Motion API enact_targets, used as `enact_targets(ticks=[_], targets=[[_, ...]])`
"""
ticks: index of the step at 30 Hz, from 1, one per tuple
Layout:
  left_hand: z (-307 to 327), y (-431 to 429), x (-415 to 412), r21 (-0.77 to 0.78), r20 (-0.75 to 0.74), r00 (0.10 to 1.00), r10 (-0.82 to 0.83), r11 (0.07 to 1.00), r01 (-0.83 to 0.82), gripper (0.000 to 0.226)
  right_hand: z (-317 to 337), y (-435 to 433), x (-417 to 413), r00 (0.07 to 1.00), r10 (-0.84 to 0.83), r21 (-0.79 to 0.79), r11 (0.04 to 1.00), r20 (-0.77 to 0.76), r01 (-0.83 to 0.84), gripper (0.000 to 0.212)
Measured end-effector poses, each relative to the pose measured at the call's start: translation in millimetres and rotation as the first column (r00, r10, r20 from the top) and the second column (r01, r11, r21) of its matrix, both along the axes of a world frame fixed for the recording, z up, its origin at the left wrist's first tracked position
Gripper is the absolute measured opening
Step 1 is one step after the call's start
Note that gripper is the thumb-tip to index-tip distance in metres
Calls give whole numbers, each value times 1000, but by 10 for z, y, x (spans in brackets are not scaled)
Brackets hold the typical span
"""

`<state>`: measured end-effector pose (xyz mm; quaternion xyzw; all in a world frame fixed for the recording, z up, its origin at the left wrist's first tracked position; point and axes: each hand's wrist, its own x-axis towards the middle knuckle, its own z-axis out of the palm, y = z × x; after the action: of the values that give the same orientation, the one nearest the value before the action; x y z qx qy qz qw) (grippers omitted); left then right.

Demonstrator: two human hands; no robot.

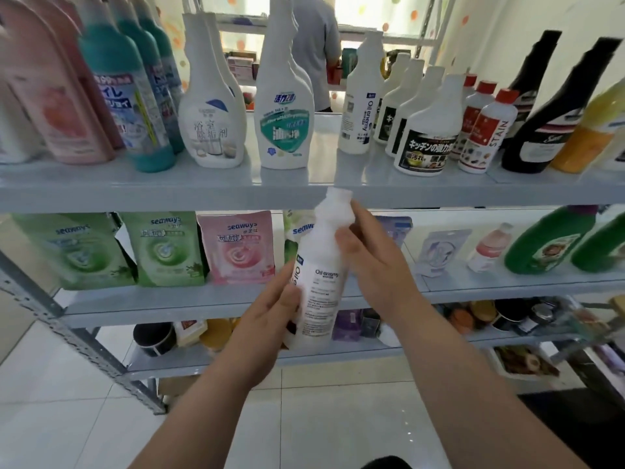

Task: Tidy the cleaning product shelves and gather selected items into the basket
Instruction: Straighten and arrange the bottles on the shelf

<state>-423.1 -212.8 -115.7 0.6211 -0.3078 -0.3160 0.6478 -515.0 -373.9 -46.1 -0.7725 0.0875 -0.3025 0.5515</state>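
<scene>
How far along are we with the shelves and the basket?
Done: bottles on the top shelf stand upright in rows. In hand: left hand and right hand grip a white Oil enemy bottle in front of that shelf's edge. Left: placing it; no basket is in view, so gathering cannot be judged.

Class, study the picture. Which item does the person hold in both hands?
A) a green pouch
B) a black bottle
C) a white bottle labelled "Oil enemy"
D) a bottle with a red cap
C: the left hand grips the lower part of the white bottle and the right hand grips its upper part, and the label reads "Oil enemy".
</scene>
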Motion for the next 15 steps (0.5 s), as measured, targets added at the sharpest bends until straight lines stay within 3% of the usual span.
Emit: enact_targets(ticks=[3,7,11,15], targets=[[103,-124,26,-68,-32,999,36,997,-38,45,-156,18,-3,1000,29,163,986,2,-29,55],[288,-409,-24,-197,-65,998,24,980,-37,52,-179,-77,33,1000,14,225,974,22,-19,81],[511,-778,-8,-268,-129,991,-21,963,-15,62,-80,-342,94,996,-46,286,958,82,21,81],[843,-1241,176,-214,-71,997,-37,977,21,65,136,-773,187,972,-103,298,954,211,36,76]])
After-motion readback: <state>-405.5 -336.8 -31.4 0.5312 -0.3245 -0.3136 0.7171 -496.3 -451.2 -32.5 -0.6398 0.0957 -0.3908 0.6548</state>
